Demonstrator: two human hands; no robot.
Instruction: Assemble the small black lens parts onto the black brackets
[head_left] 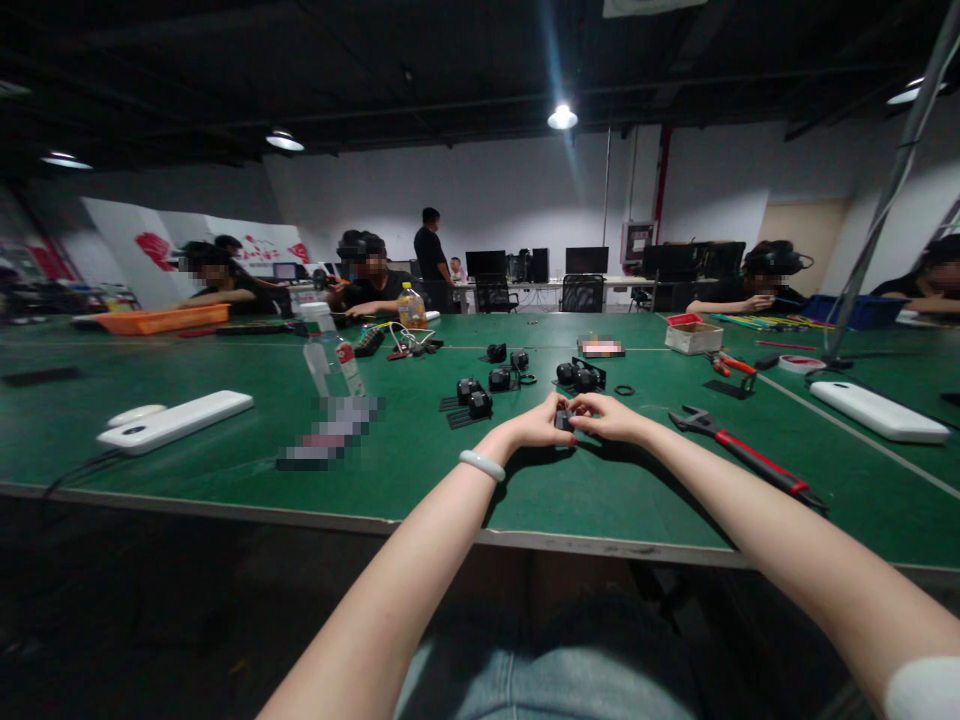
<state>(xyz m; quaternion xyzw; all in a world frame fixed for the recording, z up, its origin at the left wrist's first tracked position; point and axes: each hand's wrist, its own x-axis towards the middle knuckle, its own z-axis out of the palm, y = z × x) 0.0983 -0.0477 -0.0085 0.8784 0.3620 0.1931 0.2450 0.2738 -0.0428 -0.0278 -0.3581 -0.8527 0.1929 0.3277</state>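
Observation:
Between my two hands, a small black plastic part (562,419) is held just above the green table (420,480). My left hand (536,424) grips it from the left, fingers closed; a pale bangle (482,465) circles that wrist. On the other side, the fingertips of my right hand (604,416) are pinched against the same part. Its exact kind is too small to make out. Several similar black parts lie beyond and to the left, among them a pair (474,398) and a cluster (580,376). A black ring (624,390) rests to the right of the cluster.
An adjustable wrench (742,455) with a red and black handle lies right of my arms. White slab-shaped devices (877,410) sit at both sides. A clear bottle (316,350) stands left, a small box (694,335) back right. People work across the table.

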